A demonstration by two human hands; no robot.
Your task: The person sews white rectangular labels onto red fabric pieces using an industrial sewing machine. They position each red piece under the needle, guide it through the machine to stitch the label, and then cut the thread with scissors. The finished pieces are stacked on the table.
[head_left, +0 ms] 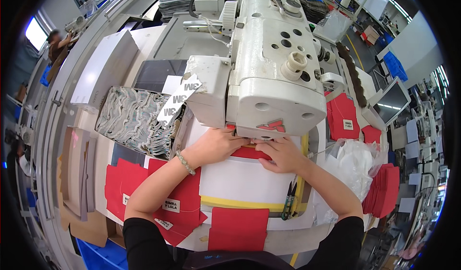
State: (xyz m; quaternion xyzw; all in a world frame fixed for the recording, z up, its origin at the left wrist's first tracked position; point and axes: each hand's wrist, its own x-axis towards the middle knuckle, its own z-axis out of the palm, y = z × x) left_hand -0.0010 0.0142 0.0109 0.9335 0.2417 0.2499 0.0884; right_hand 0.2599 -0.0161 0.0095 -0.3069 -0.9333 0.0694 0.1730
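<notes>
Fabric, red, between my hands
Left hand and right hand sit half-curled at it; whether either grips, I cannot tell.

Sewing workshop, factory-like.
Big white sewing machine; stacked red fabric pieces; thread cones; another person seen far left.

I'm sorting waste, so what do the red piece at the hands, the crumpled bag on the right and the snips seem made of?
Red piece: probably fabric or felt, matte, with even colour. Bag: likely thin plastic film, glossy and translucent, with crinkled highlights. Snips: probably metal where dark and pointed, perhaps plastic where greenish; finish unclear.
</notes>
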